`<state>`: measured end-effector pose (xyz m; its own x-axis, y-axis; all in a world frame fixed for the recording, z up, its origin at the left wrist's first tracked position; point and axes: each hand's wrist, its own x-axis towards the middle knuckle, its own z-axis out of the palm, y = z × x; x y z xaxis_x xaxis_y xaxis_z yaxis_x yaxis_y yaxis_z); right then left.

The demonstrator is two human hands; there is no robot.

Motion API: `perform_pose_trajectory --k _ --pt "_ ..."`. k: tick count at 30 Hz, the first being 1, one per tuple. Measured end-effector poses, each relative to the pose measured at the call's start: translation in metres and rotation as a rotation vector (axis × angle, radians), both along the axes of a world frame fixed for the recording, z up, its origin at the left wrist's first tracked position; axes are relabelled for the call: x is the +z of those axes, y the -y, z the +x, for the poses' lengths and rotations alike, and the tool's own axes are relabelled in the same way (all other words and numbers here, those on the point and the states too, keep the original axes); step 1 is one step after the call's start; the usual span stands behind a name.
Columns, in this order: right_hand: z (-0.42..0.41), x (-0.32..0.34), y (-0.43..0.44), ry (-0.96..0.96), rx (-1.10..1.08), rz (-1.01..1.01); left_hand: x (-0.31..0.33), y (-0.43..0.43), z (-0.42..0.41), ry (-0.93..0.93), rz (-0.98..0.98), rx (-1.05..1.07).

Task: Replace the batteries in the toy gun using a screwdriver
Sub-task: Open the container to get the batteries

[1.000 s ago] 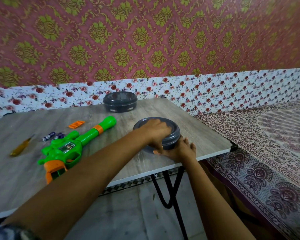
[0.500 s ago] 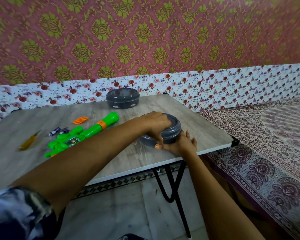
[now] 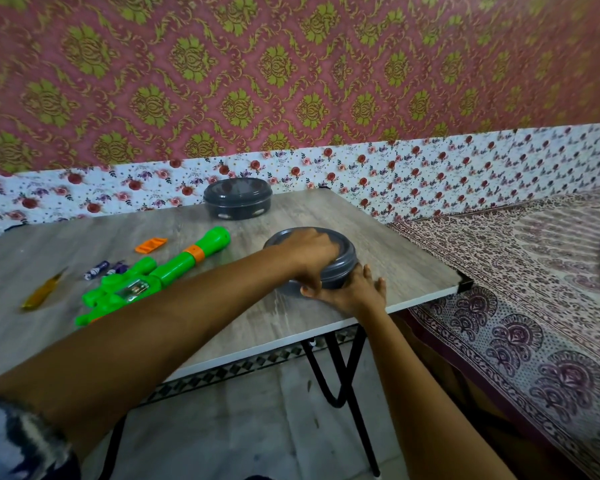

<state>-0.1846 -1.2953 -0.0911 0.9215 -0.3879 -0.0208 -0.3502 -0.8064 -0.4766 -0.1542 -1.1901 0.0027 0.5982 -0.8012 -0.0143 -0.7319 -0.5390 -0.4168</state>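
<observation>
Grey tin (image 3: 342,268) at the desk (image 3: 413,271) edge has barely shifted this past second, my left grip (image 3: 309,252) still clamped over its lid, right grip (image 3: 352,294) clasping its near wall, so I judge it unopened; the toy gun (image 3: 160,275) lies untouched to their left.

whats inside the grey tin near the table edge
Its contents cannot be seen: the lid is on. The left hand grips the lid from above, and the right hand holds the near side of the tin.

Home; floral wallpaper (image 3: 291,81), bedspread (image 3: 534,289).
</observation>
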Motion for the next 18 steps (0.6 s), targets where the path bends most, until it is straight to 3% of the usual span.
perform_pose_trajectory --k 14,18 --pt "-0.001 -0.002 -0.005 0.044 -0.044 -0.048 0.001 -0.016 0.010 0.053 0.132 -0.171" --pt "-0.002 -0.005 -0.005 0.059 -0.045 -0.069 0.028 -0.021 0.021 -0.003 -0.026 -0.187"
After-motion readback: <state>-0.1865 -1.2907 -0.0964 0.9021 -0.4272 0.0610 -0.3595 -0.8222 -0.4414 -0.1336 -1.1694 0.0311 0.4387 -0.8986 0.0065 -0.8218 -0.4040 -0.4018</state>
